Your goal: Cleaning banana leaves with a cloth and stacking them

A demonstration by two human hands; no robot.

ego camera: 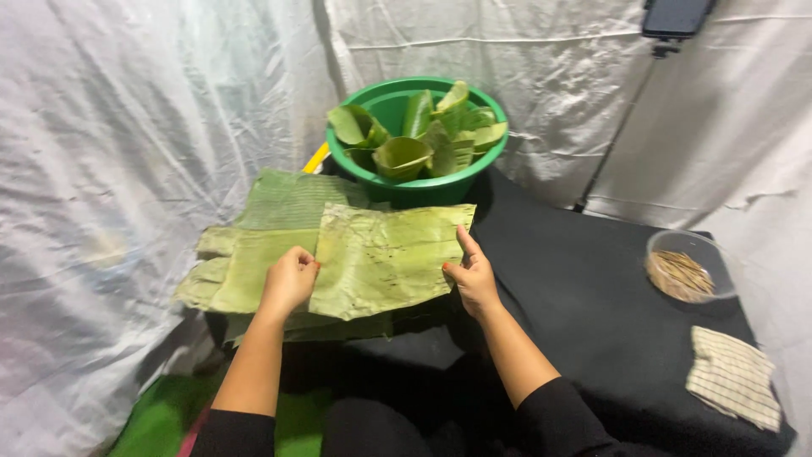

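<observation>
Nearest, both forearms reach out from black sleeves over the dark worktop [584, 288]. The left hand [289, 279] is curled into a loose fist, its grip pinching the left edge of the top banana leaf [385, 258]; the right hand [474, 275] lies flatter, fingers extended along the leaf's right edge, holding it rather than clamping. Keeping even tension on both edges should stop the brittle leaf from splitting. It lies on a leaf stack [254, 254]. Beyond stands a green basin [397, 190] of folded leaf cups [402, 156].
</observation>
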